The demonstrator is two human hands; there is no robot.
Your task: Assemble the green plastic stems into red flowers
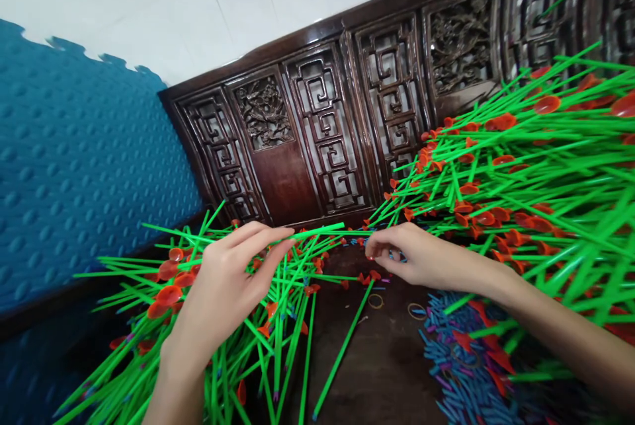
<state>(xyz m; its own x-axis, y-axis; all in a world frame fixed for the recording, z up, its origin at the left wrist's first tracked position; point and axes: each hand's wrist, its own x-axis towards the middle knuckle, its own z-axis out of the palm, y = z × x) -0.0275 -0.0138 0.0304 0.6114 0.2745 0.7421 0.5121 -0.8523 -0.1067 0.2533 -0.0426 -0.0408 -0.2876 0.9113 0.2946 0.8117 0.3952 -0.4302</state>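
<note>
My left hand (238, 286) pinches a thin green plastic stick (322, 230) between thumb and fingertips, its free end pointing right. Across from that end, my right hand (404, 254) has its fingers curled together; anything in them is too small or hidden to name. Beneath and around my left hand lies a loose heap of green sticks (292, 339), many with red cup-shaped ends (169, 296). One separate green stick (342, 352) lies aslant on the dark wooden surface (381, 372) between my forearms.
A larger pile of green sticks (570, 174) with red cups fills the right side. Below my right forearm are many small blue and purple pieces (461, 379). Rubber bands (376, 301) lie on the wood. A carved wooden backrest (292, 180) stands behind, with a blue foam mat (89, 167) at left.
</note>
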